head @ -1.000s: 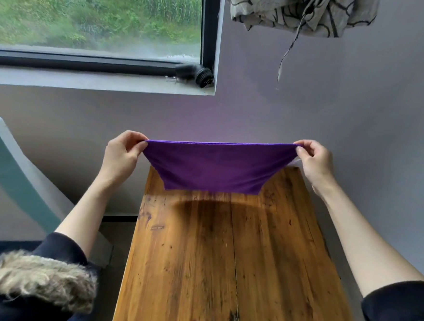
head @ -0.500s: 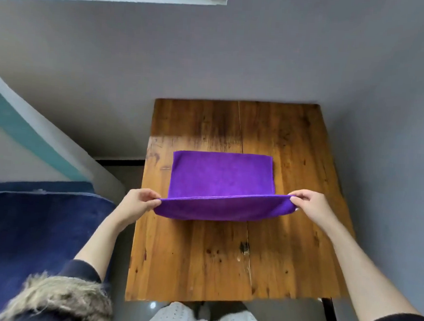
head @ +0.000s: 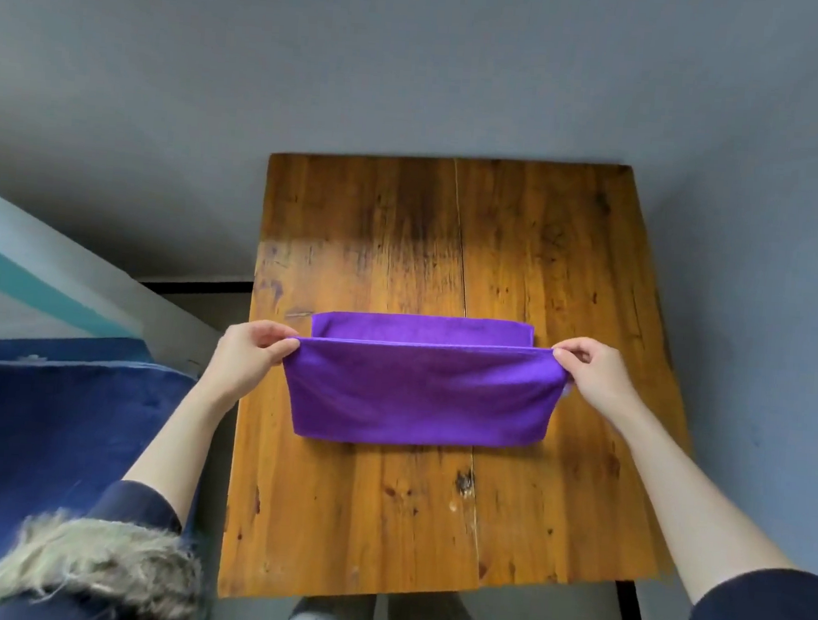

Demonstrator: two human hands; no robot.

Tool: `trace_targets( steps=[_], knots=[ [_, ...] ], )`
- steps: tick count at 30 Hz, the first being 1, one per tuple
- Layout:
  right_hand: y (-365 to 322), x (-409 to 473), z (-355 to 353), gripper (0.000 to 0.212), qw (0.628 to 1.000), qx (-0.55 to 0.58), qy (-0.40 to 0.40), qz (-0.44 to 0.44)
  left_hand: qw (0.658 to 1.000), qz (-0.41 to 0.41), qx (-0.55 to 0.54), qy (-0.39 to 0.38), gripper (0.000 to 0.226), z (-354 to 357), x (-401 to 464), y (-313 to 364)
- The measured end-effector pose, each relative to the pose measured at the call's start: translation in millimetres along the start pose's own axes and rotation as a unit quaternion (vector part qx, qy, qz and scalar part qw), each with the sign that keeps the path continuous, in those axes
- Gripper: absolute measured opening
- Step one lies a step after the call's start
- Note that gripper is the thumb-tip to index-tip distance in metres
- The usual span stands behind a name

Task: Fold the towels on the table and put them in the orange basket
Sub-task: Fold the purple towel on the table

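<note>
Towel, purple rectangular cloth (head: 420, 397), doubled over at centre of brown wooden plank desk (head: 546, 251) | left hand (head: 249, 356) pinches upper-layer corner at 9 o'clock | right hand (head: 591, 376) pinches corner at 3 o'clock | top edge taut between hands.

One purple towel (head: 420, 397) in play, and that's the only towel showing. Two hands on it: the left hand (head: 249, 356) at its left corner, the right hand (head: 591, 373) at its right (each pinching the raised edge). One wooden table (head: 546, 251) underneath, made of two planks with a single seam running near to far. Two dark sleeves, the left sleeve (head: 141, 509) and the right sleeve (head: 763, 610). One fur trim (head: 89, 568) near left, perhaps a second at the near right corner, too cropped to call. One blue cushion (head: 50, 430) on the left.
</note>
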State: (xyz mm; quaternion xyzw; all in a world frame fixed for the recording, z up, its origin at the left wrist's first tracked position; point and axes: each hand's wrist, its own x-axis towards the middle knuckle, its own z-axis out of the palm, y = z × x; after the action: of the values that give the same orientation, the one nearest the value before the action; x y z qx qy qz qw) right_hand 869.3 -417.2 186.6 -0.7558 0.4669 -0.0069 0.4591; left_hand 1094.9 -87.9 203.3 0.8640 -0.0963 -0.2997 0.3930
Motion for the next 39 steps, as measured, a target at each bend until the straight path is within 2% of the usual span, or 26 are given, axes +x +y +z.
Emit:
trace_targets(
  steps=[4,14,20,22,24,25,27,29,31,35,39],
  knots=[
    [-3.0,34.6,13.3,0.011,1.000,-0.016,0.012,-0.004,1.000,0.003,0.016,0.018,0.009,11.2,37.2,-0.5],
    [20.7,90.1,47.5,0.012,0.999,-0.037,0.013,0.009,0.996,-0.071,0.044,0.024,0.007,42.4,100.0,-25.2],
    [27.3,97.4,57.2,0.015,0.995,-0.054,0.044,0.067,0.990,-0.081,0.087,0.069,0.011,52.0,108.6,-33.2],
    [23.7,88.1,61.6,0.025,0.986,-0.108,0.111,0.056,0.982,-0.030,0.144,0.116,0.022,60.4,101.4,-32.2],
    [15.9,68.8,72.7,0.031,0.970,-0.165,0.173,-0.035,0.962,0.055,0.220,0.151,0.029,76.1,86.9,-28.3],
    [11.1,56.3,82.4,0.033,0.962,-0.191,0.170,-0.099,0.950,0.101,0.255,0.148,0.033,87.0,77.9,-25.2],
    [5.6,33.2,109.3,0.039,0.937,-0.254,0.114,-0.212,0.924,0.185,0.319,0.100,0.041,113.1,63.6,-20.4],
    [8.5,18.0,139.8,0.046,0.901,-0.324,0.054,-0.283,0.895,0.234,0.378,0.039,0.046,141.1,55.8,-20.7],
    [15.7,15.5,158.8,0.052,0.881,-0.369,0.023,-0.294,0.874,0.242,0.421,0.012,0.050,161.0,55.7,-26.1],
    [46.7,33.2,145.6,0.060,0.893,-0.384,0.027,-0.231,0.868,0.227,0.441,0.019,0.055,165.8,64.6,-47.0],
    [70.7,38.5,122.1,0.063,0.894,-0.388,0.050,-0.218,0.867,0.224,0.442,0.046,0.057,142.4,66.9,-71.5]
  ],
)
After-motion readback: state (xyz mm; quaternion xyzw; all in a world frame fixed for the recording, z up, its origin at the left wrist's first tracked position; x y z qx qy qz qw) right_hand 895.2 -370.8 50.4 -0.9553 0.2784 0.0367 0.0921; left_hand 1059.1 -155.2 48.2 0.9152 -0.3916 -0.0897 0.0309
